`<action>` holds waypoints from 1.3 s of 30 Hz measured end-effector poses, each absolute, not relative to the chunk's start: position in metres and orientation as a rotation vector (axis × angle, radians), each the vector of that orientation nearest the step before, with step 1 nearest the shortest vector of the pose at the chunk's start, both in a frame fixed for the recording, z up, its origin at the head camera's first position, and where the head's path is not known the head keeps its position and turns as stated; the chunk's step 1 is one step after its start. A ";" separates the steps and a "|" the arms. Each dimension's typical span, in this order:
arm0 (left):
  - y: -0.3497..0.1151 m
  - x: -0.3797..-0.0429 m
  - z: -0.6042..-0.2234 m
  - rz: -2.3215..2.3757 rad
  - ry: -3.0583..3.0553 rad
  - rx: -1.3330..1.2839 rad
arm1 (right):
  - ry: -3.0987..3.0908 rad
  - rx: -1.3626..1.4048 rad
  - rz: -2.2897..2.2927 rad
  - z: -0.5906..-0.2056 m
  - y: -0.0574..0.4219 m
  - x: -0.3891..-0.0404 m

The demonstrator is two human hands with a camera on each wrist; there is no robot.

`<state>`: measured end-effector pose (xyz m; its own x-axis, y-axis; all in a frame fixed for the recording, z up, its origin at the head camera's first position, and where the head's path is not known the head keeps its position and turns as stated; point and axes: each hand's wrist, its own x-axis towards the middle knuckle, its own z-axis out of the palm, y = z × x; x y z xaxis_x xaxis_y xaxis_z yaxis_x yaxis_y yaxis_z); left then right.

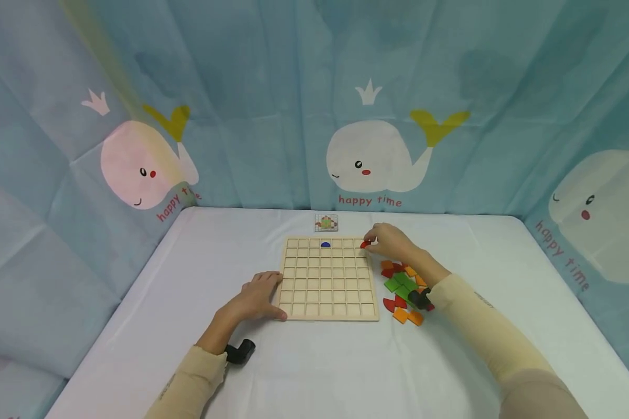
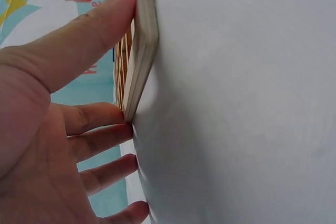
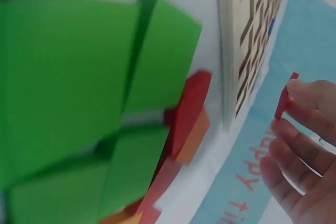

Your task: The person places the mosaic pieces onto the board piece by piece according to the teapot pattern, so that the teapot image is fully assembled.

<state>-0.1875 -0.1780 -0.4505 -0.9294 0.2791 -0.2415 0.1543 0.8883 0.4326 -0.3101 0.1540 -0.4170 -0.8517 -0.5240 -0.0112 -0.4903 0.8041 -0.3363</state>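
Note:
A wooden grid board (image 1: pixel 327 281) lies flat on the white table. One blue half-round piece (image 1: pixel 325 245) sits in its far row. At the board's near left corner, my left hand (image 1: pixel 257 297) touches the edge with thumb and fingers spread, as the left wrist view (image 2: pixel 68 129) also shows. Over the far right corner, my right hand (image 1: pixel 390 241) pinches a red piece (image 3: pixel 285 97) between thumb and finger. Its other fingers are loosely bent.
Right of the board lies a loose pile of green pieces (image 1: pixel 400 284), red pieces (image 1: pixel 389 305) and orange pieces (image 1: pixel 415 318). A small pattern card (image 1: pixel 326 222) lies behind the board. Blue whale-print curtains (image 1: pixel 272 116) hang around the table (image 1: pixel 230 244).

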 end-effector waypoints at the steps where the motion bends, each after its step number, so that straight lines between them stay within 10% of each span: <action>1: -0.177 -0.188 -0.450 0.602 2.762 0.317 | 2.890 -0.820 -0.495 -0.417 0.151 -0.311; 39: -0.177 -0.186 -0.453 0.598 2.772 0.301 | 2.786 -1.092 -0.327 -0.433 0.031 -0.324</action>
<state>-0.1859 -0.1772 -0.4527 -0.9364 0.2610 -0.2345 0.1411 0.8921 0.4292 -0.3241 0.0310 -0.4332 -0.7292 -0.6830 -0.0430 -0.6545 0.7144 -0.2476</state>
